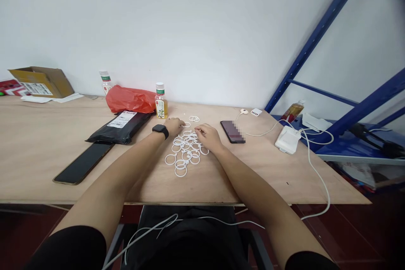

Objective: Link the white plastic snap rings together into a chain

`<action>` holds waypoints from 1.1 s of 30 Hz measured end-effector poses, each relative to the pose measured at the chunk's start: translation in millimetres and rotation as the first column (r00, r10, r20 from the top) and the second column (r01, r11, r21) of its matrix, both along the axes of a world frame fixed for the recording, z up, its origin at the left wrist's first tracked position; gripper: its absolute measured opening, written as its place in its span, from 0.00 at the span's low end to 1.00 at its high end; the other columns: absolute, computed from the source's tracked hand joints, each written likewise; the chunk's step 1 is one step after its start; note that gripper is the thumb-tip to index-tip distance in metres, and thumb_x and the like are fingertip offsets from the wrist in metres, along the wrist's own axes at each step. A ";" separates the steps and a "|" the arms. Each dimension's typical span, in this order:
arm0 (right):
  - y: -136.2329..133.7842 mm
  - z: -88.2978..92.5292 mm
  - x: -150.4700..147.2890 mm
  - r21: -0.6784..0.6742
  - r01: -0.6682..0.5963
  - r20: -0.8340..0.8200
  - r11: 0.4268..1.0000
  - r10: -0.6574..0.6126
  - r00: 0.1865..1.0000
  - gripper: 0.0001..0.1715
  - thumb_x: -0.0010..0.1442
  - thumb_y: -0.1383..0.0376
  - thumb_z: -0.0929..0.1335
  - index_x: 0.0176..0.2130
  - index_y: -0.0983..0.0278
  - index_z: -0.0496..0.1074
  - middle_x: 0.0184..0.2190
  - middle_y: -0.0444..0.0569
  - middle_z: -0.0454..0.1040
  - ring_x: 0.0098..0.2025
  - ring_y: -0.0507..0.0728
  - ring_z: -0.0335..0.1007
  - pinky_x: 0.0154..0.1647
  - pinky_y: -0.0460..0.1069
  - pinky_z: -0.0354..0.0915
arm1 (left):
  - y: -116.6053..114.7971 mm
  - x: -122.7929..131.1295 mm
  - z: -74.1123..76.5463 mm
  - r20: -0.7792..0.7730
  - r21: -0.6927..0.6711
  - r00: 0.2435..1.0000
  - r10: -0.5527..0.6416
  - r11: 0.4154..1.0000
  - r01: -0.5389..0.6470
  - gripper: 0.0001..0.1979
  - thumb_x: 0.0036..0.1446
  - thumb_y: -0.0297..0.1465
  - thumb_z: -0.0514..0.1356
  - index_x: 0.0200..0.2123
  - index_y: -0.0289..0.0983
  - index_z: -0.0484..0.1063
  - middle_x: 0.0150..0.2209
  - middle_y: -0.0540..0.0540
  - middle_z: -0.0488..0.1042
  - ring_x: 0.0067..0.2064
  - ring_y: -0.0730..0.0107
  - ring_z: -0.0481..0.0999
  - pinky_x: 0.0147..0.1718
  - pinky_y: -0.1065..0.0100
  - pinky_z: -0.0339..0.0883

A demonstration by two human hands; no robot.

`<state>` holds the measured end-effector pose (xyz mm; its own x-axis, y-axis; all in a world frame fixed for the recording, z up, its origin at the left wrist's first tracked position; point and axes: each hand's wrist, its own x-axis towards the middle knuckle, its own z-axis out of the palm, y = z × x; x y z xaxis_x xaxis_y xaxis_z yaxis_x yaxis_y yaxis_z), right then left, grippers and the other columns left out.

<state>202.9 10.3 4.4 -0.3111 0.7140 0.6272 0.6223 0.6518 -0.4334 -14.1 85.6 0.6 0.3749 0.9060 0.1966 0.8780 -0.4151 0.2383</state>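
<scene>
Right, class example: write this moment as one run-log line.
left hand: at a lone ring | right hand: at ring pile | grips: unclear | pile: loose, overlapping, on table

Likely a workshop or storeroom: wooden-board table (209, 187), blue metal rack (375, 94) (its post (324, 25) dotted with holes).

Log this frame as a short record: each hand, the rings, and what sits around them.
Left hand: left hand, black watch on its wrist, fingertips beside a ring at the pile's far edge; grip unclear
Right hand: right hand, fingers at the pile's right side; grip unclear
Rings: white rings, loosely overlapping on the wooden table; a few lie apart, farther back
Left side: black package, red bag, bottle of yellow liquid, cardboard box
Right side: pixelated phone, white device with cable
</scene>
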 end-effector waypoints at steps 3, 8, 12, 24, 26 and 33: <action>0.1 -0.2 0.0 -0.009 0.000 -0.004 1.000 0.000 1.000 0.08 0.62 0.68 0.66 0.38 0.60 0.77 0.37 0.47 0.79 0.39 0.55 0.74 0.43 0.50 0.66 | -3.6 -4.0 -0.2 0.063 0.019 0.998 0.026 0.999 -0.027 0.10 0.50 0.34 0.61 0.35 0.40 0.79 0.38 0.39 0.78 0.44 0.50 0.74 0.49 0.56 0.58; 0.0 -0.9 -0.2 -0.013 -0.003 -0.024 1.000 0.003 1.000 0.08 0.62 0.67 0.66 0.38 0.61 0.77 0.37 0.47 0.79 0.38 0.55 0.74 0.42 0.50 0.67 | -10.7 -5.2 -0.1 0.236 0.034 0.969 0.075 0.996 -0.086 0.04 0.50 0.32 0.60 0.28 0.39 0.74 0.33 0.43 0.77 0.40 0.56 0.74 0.45 0.59 0.60; 0.8 -2.1 -0.3 -0.007 0.001 -0.040 1.000 -0.002 0.999 0.10 0.62 0.67 0.66 0.42 0.60 0.76 0.39 0.48 0.79 0.37 0.54 0.74 0.43 0.50 0.68 | -22.0 11.1 3.5 0.666 -0.053 0.743 0.067 0.998 -0.042 0.07 0.54 0.35 0.55 0.28 0.38 0.67 0.27 0.48 0.72 0.31 0.66 0.70 0.35 0.65 0.62; -6.5 3.8 -3.7 0.110 -0.058 -0.030 0.992 0.061 0.998 0.12 0.62 0.66 0.66 0.45 0.59 0.76 0.40 0.48 0.79 0.34 0.54 0.74 0.42 0.49 0.68 | -69.4 46.2 9.8 0.912 -0.350 0.305 0.273 0.907 0.233 0.12 0.52 0.38 0.64 0.27 0.35 0.69 0.21 0.51 0.69 0.22 0.76 0.65 0.23 0.72 0.59; -7.2 4.2 -3.8 0.103 -0.094 0.010 0.990 0.094 0.996 0.11 0.63 0.66 0.66 0.44 0.59 0.76 0.40 0.48 0.79 0.35 0.53 0.74 0.41 0.49 0.68 | -69.5 42.3 7.6 0.922 -0.337 0.282 0.267 0.910 0.240 0.14 0.51 0.40 0.65 0.27 0.34 0.70 0.22 0.50 0.70 0.22 0.76 0.65 0.23 0.72 0.59; -4.4 3.5 -1.3 0.122 -0.061 0.019 0.991 0.059 0.998 0.10 0.65 0.64 0.66 0.43 0.59 0.77 0.39 0.49 0.79 0.40 0.55 0.75 0.44 0.50 0.68 | -74.1 39.9 5.9 0.948 -0.198 0.296 0.116 0.944 0.263 0.16 0.52 0.42 0.65 0.30 0.33 0.77 0.27 0.47 0.75 0.28 0.73 0.70 0.29 0.70 0.65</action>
